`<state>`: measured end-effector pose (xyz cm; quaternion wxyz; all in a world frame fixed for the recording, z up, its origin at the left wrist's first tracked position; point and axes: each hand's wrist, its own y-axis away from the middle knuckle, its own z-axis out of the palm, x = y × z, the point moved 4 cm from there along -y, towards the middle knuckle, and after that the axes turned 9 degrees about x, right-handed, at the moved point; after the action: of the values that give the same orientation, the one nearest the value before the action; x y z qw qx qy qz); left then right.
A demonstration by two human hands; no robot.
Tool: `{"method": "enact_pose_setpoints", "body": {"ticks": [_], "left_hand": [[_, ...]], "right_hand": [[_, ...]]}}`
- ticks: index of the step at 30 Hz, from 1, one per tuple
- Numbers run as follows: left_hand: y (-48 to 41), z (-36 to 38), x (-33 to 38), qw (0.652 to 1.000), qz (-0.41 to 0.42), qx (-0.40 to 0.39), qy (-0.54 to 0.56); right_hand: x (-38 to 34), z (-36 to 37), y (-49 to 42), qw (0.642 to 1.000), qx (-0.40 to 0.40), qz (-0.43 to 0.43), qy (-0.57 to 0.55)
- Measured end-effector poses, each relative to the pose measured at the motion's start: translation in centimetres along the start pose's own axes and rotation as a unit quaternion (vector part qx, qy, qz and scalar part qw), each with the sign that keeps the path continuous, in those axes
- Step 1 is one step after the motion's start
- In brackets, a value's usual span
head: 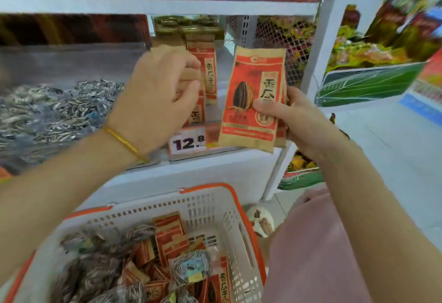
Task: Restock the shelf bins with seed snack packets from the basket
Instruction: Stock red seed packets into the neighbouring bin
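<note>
Now outstretched, the left hand [155, 97] pinches a binned packet [211, 73] while the right hand [300, 117] grips an upright packet [251, 87].

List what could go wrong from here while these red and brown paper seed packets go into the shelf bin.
1. The right hand grips a stack of red and brown paper packets only near the lower edge; the rear ones may slip out and miss the white plastic basket with orange rim.
2. The left hand pinches a single red and brown packet among upright ones in the bin; pushing it in may topple them.
</note>
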<state>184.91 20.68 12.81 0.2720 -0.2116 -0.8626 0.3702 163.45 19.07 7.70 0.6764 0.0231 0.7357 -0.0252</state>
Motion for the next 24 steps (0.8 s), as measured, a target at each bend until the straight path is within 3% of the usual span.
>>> {"method": "enact_pose_setpoints", "body": {"ticks": [2, 5, 11, 13, 16, 19, 24], "left_hand": [[-1.9, 0.8, -1.2, 0.992, 0.052, -0.04, -0.107], [-3.4, 2.5, -3.0, 0.977, 0.044, -0.129, -0.166], [-3.9, 4.3, -4.7, 0.965, 0.005, -0.208, -0.159], [-3.7, 4.3, -4.8, 0.968, 0.012, -0.199, -0.15], [-3.7, 4.1, -4.9, 0.972, 0.007, -0.192, -0.137], [-3.7, 4.2, -5.0, 0.974, 0.006, -0.185, -0.134], [-3.6, 4.3, -5.0, 0.97, 0.001, -0.197, -0.142]], "right_hand": [[-1.6, 0.3, -3.3, 0.998, -0.015, 0.01, 0.056], [-2.0, 1.6, -8.8, 0.992, -0.039, 0.039, 0.114], [1.0, 6.3, -16.8, 0.992, -0.055, -0.015, 0.115], [3.1, 7.8, -18.8, 0.978, -0.048, -0.049, 0.197], [4.1, 8.3, -19.9, 0.928, -0.022, -0.055, 0.368], [4.5, 8.6, -20.3, 0.95, -0.04, 0.006, 0.311], [4.9, 9.9, -21.6, 0.987, 0.012, 0.029, 0.158]]}}
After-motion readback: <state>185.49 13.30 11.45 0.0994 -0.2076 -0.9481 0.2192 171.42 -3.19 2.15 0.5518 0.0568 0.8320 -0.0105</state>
